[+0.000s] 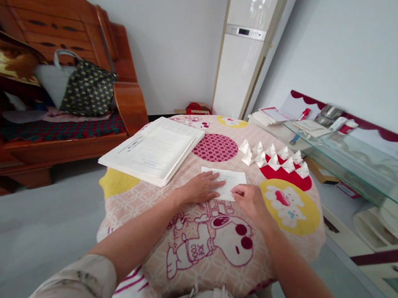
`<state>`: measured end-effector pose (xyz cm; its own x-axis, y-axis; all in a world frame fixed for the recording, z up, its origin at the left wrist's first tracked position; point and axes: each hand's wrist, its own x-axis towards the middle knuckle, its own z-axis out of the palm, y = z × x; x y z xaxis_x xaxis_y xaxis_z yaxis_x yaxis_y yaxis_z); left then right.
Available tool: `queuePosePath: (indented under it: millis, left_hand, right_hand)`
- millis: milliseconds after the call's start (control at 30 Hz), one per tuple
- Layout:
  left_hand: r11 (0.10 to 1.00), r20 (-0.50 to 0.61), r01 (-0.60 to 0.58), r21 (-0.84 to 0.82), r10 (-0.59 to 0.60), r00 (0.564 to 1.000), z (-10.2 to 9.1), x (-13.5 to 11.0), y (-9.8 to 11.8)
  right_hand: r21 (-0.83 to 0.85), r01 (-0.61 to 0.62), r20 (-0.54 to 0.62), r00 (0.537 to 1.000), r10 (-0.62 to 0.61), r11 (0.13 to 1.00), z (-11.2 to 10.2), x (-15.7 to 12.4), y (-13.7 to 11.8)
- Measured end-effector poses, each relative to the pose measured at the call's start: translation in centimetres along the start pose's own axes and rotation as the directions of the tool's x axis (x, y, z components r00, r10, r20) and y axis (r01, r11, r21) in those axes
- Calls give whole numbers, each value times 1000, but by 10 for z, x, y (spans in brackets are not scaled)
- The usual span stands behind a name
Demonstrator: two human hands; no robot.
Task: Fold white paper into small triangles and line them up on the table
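Observation:
A small sheet of white paper (230,176) lies on the patterned tablecloth (185,228) in front of me. My left hand (203,188) rests flat on its left part with the fingers stretched out. At the sheet's right edge is my right hand (249,199), its fingers curled together in a pinch against the paper; whether the edge is between them is hidden. To the left lies a thick stack of printed paper (153,149). Several folded paper pyramids (275,163) stand in rows beyond my right hand.
A glass-topped cabinet (372,163) holding papers, a cup and metal containers runs along the right. On the left, bags (89,90) sit on a carved wooden bench (125,106). A tall white air conditioner (239,69) stands in the corner behind the table.

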<state>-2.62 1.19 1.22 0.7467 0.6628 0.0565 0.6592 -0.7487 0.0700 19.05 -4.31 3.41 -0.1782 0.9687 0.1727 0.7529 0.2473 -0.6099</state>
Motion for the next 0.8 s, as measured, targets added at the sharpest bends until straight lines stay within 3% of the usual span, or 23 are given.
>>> queuePosePath:
  millis: [100, 233, 400, 633, 700, 800]
  left_hand:
    - [1000, -26, -19, 7, 20, 999, 1, -1, -1]
    - [1000, -19, -20, 9, 20, 1000, 1, -1, -1]
    - [1000, 10, 12, -3, -12, 1000, -2, -1, 1]
    - [1000, 13, -8, 9, 8, 1000, 0, 1, -1]
    - [1000, 4, -6, -12, 6, 1000, 2, 1, -2]
    - [999, -25, -14, -48, 12, 1000, 3, 1, -3]
  right_hand:
    - [94, -243, 183, 957, 223, 965, 6, 14, -15]
    - [117, -367, 305, 898, 318, 923, 11, 21, -21]
    - [11, -385, 293, 884, 365, 923, -1, 18, -7]
    - [-94, -479, 241, 840, 487, 873, -39, 3, 21]
    - [-83, -474, 188, 857, 480, 877, -44, 1, 21]
    - [91, -388, 141, 917, 374, 917, -35, 7, 13]
